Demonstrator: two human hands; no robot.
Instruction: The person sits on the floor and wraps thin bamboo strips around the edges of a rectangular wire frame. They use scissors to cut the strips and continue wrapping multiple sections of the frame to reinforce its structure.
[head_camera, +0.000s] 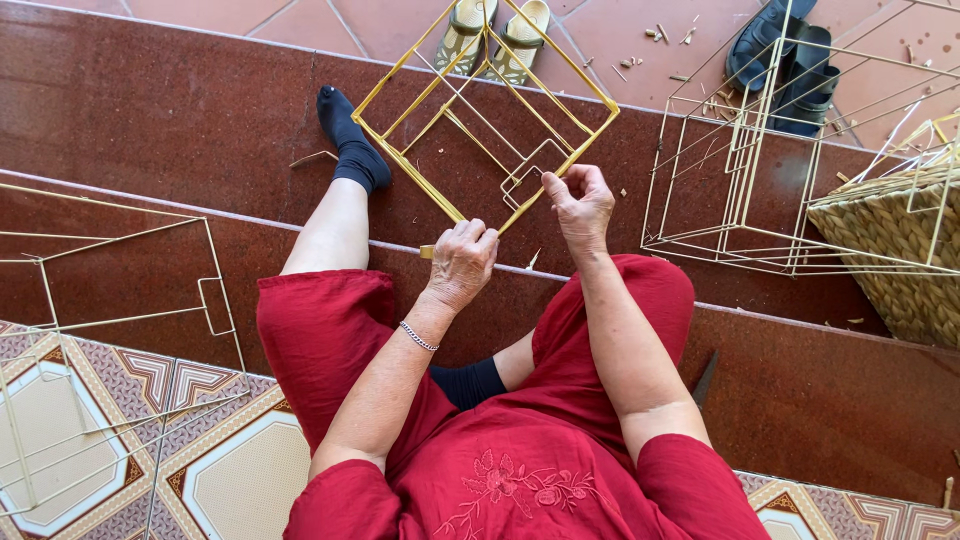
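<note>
Barely started, by the look of it. Left hand (462, 262) is clamped on the near corner of the square wire frame (487, 120), a short pale stub poking out beside the knuckles. Right hand (580, 203) pinches a yellow strip (540, 193) running along the frame's lower right edge. Frame sits tilted over the red step (180, 120), in front of the knees. Only its outer edges look wrapped yellow; inner wires are bare. Finished woven basket (900, 250) and bare wire frames (740, 180) wait on the right, so most weaving remains.
</note>
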